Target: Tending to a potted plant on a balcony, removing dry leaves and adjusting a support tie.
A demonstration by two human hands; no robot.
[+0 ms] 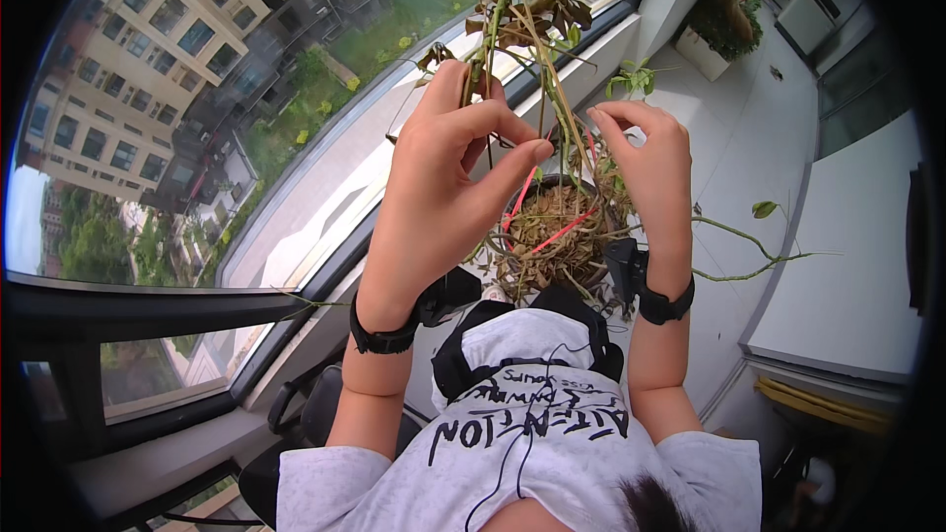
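In front of me stands a potted plant with tall green stems [497, 18] and withered brown leaves [526, 28]. My left hand [451, 162] is raised among the stems, thumb and index fingertip drawn together and other fingers curled behind a green stem. What its fingertips hold cannot be made out. To the right, my right hand [647, 144] pinches thumb and index finger together, with a strand of pink string [590, 144] running down from the fingertips. More pink string [523, 196] runs below my left thumb and over the dry leaf litter [554, 225] in the dark pot [567, 180].
A window frame [332, 255] runs along the left. One leafy branch [743, 233] juts out over the tiled floor [732, 133] at right. White cabinet [850, 258] stands farther right, a planter [706, 48] behind. A black chair [323, 399] is at my left.
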